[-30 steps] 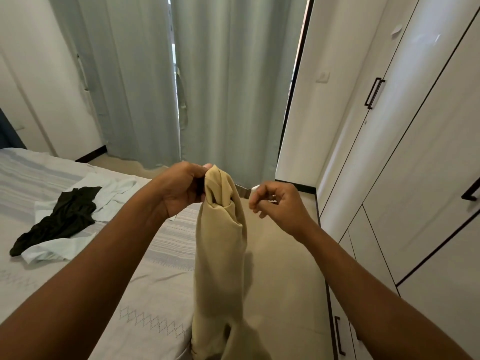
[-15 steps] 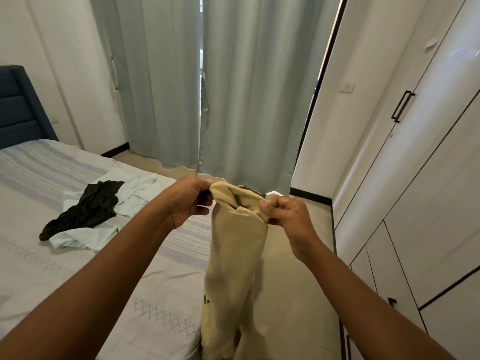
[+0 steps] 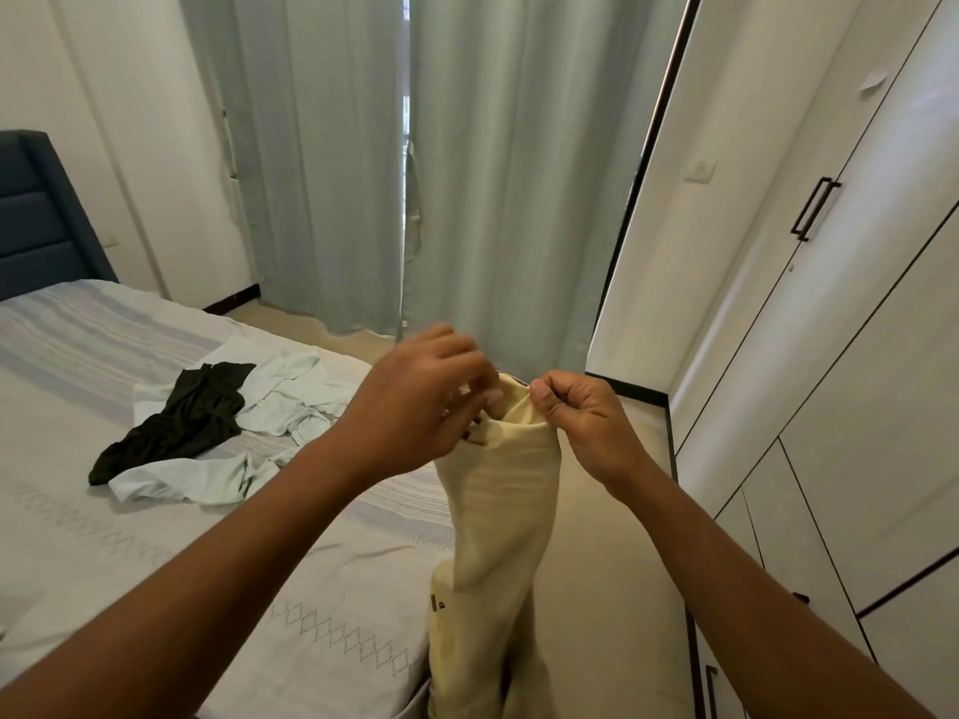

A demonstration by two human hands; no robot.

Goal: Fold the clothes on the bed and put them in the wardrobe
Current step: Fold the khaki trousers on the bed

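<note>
The right hand's (image 3: 581,422) thumb and bent forefinger pinch the top edge of one beige garment (image 3: 498,490), and its other fingers are curled into the palm. Just beside it, the left hand's (image 3: 425,402) fingers curl down onto the same edge. They are blurred, so they only seem to nip the cloth between thumb and fingertips. Both hands are raised in front of the person, close together but apart, with the open rim of the fabric between them.

The garment hangs straight down from the two grips in one long, narrow drop, bunching at the bottom of the view. It hangs over the floor, beside the near corner of the bed (image 3: 104,552).

Two more pieces lie crumpled together on the bed's striped cover, well apart from the hands. One is a dark garment (image 3: 176,422), and it lies across a pale blue garment (image 3: 290,402). A blue padded headboard (image 3: 41,215) stands at the far left.

On the right, the white wardrobe (image 3: 856,386) has its doors closed, and a dark bar handle (image 3: 814,207) sits on one tall door. Behind, two grey-green curtain panels (image 3: 519,173) hang to the floor.
</note>
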